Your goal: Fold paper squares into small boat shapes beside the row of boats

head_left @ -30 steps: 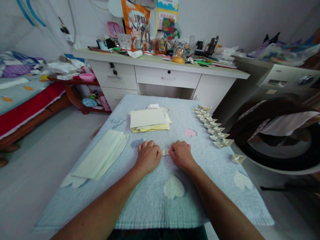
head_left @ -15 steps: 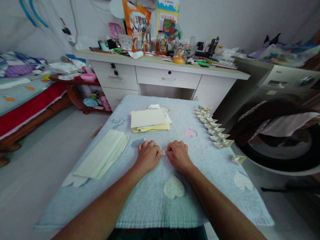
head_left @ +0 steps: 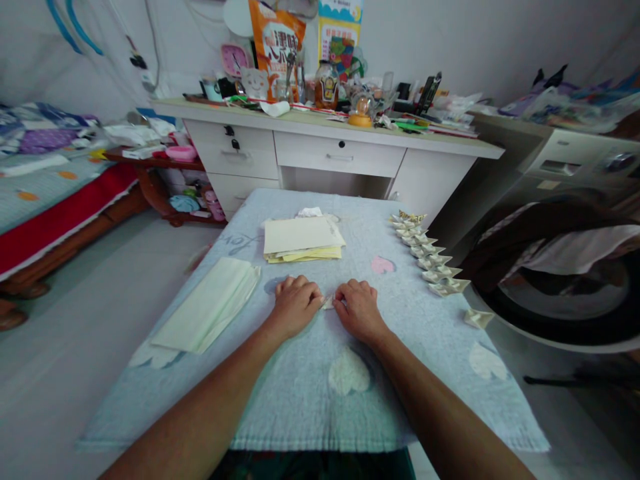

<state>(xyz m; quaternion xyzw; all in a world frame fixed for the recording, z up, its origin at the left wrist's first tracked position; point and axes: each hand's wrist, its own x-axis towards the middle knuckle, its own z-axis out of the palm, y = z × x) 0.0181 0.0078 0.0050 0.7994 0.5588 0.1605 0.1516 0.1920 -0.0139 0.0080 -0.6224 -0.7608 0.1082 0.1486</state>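
A small piece of folded paper point(head_left: 328, 303) lies between my two hands, low over the cloth, mostly covered by fingers. My left hand point(head_left: 297, 305) pinches its left end between thumb and forefinger. At its right end, my right hand point(head_left: 358, 308) grips with thumb and curled fingers. Beyond my hands sits a stack of cream and yellow paper sheets point(head_left: 302, 236). To the left lies a pile of pale folded sheets point(head_left: 210, 305). On the right, several folded paper boats point(head_left: 440, 274) stand in a slanting row, and a single paper boat point(head_left: 478, 318) is apart, nearer me.
A light blue cloth point(head_left: 295, 407) with heart patterns covers the table. Behind it stands a white desk point(head_left: 340, 155) crowded with a jar point(head_left: 327, 87), an orange bag point(head_left: 277, 47) and small items. A washing machine point(head_left: 555, 163) is at the right, a bed point(head_left: 55, 193) at the left.
Both hands stay almost in place with the paper between them. The whole view has shifted slightly; the stacks and boats have not moved on the table.
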